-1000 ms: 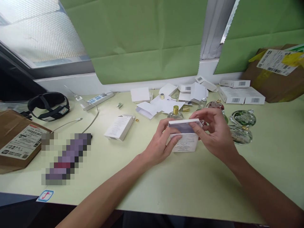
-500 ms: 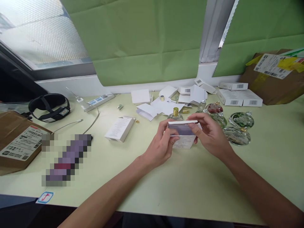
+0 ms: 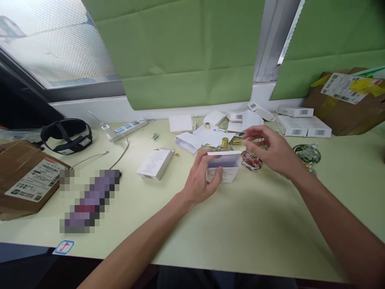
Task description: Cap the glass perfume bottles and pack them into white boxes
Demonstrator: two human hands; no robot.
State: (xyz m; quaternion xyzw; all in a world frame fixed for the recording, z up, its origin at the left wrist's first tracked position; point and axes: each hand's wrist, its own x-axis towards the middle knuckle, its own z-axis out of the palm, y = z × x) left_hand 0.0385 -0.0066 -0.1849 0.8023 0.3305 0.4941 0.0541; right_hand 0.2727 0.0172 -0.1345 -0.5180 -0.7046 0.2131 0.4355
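Note:
My left hand (image 3: 201, 176) holds an open white carton (image 3: 230, 174), with the thumb on its front and the fingers at the raised flap. The carton's inside shows pale lilac, and its front carries small print. To the right, my right hand (image 3: 269, 152) has its fingers curled over a red-tinted glass bottle (image 3: 252, 161); the hand hides the bottle's top. Behind the carton stands a glass bottle with a gold cap (image 3: 225, 141), its body partly covered. A green-tinted glass bottle (image 3: 307, 153) lies right of my right wrist, and another beside it is mostly hidden.
Another white carton (image 3: 155, 163) lies left of my hands. Flattened and open white cartons (image 3: 213, 134) lie behind, with closed ones (image 3: 303, 124) at right. Brown boxes (image 3: 343, 106) (image 3: 27, 180), a headset (image 3: 66, 136), a power strip (image 3: 129, 130) and a blurred-out object (image 3: 92, 200) surround them.
My right hand has left the carton and moved right. The red bottle has shifted left and nearer, close to the carton. My left hand keeps the carton, its flap now raised wider.

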